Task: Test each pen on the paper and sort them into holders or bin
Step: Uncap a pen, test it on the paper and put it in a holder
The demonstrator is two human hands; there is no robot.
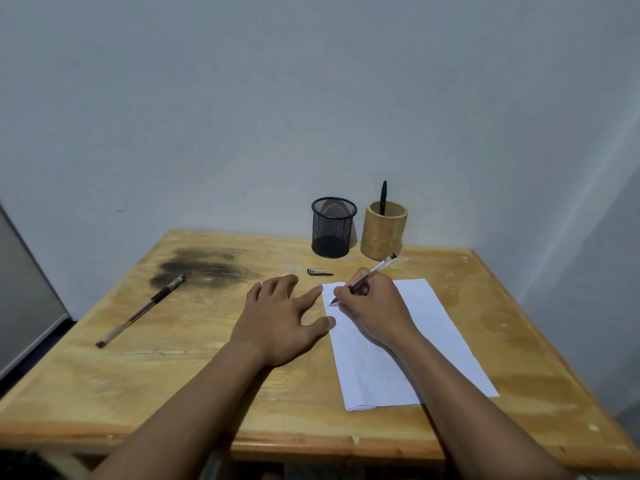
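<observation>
Pen (pixel 363 278) testing is underway at centre frame: the right hand (pixel 372 306) grips it, tip on the paper (pixel 433 341), while the left hand (pixel 280 320) lies open, steadying the sheet. Another pen (pixel 142 310) waits at left; beyond, one pen (pixel 383 197) already stands in the wooden holder (pixel 382 233), the mesh holder (pixel 333 226) seemingly empty.

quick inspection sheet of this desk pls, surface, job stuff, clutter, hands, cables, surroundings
surface: wooden table, dark scorch-like stain at far left.
job's things: white paper with faint marks near the tip; pen in hand; capped pen lying at left; black mesh holder, seemingly empty; bamboo holder with one black pen.
clutter: pen cap lying before the holders.
grippers: left hand flat, fingertips on the paper's edge; right hand writing with the pen.
cables: nothing seen.
surroundings: plain grey wall; no bin in view.
</observation>
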